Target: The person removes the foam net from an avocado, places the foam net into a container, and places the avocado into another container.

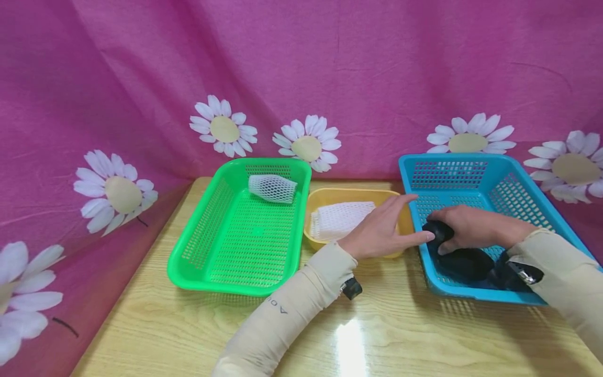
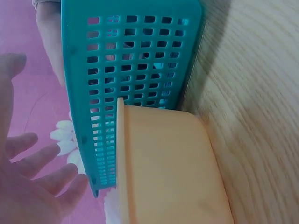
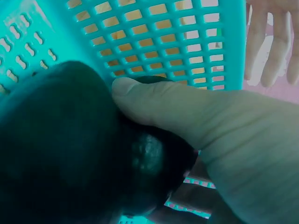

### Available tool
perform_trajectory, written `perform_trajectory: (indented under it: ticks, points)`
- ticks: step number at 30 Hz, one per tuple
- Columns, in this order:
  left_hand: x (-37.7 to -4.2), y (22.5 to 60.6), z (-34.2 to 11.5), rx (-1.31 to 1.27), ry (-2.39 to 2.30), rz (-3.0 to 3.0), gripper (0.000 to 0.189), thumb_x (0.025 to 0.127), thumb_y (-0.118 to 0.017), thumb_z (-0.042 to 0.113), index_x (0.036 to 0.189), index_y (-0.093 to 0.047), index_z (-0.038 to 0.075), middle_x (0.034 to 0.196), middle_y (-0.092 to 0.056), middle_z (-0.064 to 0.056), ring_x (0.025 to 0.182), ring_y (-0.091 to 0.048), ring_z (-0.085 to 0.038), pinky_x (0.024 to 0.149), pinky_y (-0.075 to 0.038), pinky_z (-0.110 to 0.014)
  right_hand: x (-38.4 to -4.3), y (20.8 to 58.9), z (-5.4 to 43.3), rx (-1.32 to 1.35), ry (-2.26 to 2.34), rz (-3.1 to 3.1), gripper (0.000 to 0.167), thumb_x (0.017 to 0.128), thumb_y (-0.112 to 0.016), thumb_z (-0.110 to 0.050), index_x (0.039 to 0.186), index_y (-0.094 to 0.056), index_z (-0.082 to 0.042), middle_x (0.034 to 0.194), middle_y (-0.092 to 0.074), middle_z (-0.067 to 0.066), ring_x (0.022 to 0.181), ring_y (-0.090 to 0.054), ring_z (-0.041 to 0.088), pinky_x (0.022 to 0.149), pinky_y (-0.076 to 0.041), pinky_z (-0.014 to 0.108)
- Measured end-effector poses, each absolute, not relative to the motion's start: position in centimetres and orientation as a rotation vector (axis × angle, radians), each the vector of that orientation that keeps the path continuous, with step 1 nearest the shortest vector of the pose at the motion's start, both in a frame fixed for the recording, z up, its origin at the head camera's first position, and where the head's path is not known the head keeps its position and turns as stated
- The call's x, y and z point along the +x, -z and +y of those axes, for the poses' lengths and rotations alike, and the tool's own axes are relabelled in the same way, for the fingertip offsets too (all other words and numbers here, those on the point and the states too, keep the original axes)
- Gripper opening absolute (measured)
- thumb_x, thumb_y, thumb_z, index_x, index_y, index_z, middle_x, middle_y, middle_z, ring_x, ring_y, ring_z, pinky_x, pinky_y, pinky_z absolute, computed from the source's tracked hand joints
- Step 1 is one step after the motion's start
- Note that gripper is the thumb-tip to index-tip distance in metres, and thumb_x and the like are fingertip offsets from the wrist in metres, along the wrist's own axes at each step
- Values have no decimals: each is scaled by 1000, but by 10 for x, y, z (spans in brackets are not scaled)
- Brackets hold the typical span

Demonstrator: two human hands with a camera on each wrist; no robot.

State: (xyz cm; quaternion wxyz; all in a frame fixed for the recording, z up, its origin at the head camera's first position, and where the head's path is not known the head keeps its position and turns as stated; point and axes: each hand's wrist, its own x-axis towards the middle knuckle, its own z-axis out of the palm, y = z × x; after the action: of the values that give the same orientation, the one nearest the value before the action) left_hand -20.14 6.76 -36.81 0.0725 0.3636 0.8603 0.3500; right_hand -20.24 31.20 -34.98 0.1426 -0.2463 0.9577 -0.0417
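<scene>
Inside the blue basket [image 1: 490,299], my right hand [image 1: 471,225] grips a glossy, rounded, almost black fruit [image 1: 439,230]. The right wrist view shows the thumb pressed across this held fruit [image 3: 152,154]; its exact kind is unclear. A second dark fruit [image 1: 466,263] lies close below the hand, and its skin looks dark green in the right wrist view. My left hand [image 1: 383,230] hovers over the right end of the yellow tub [image 1: 325,196], fingers spread, holding nothing. Its fingertips reach the basket's left rim in the head view; whether they touch it cannot be told.
White foam net sleeves [image 1: 341,217] lie in the yellow tub, between the two baskets. Another white net sleeve [image 1: 272,188] lies at the back of the green basket [image 1: 235,287]. All stand on a wooden table [image 1: 377,335] before a pink flowered cloth [image 1: 367,78].
</scene>
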Motion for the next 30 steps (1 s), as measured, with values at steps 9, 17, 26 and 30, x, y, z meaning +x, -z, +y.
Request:
perform_trajectory:
  ticks: [9,17,26,30]
  points:
    - [-200,370,71,1117,-1005,2604,84,96,-59,64,163,-27,24,163,-39,7,149,-39,-7,123,-39,-28,-202,353,316,-705,142,2743,71,79,-87,-43,131,-64,0,120,-74,9,109,-69,29,97,-57,59]
    - [-201,367,68,1098,-998,2598,84,96,-58,64,163,-25,27,165,-37,7,150,-38,-8,123,-39,-29,-202,347,315,-676,155,2742,69,84,-83,-43,133,-64,0,121,-74,12,108,-70,30,94,-58,58]
    - [-200,362,62,1122,-969,2631,85,96,-58,64,164,-25,25,164,-38,8,149,-40,-9,122,-41,-29,-199,339,314,-712,150,2775,64,85,-82,-41,131,-66,0,127,-73,14,117,-68,39,97,-56,60]
    - [-200,358,60,1133,-962,2633,84,97,-58,63,164,-25,25,166,-37,8,151,-39,-10,122,-41,-30,-198,336,313,-715,144,2775,62,85,-82,-41,130,-67,-2,125,-73,13,113,-70,37,93,-59,58]
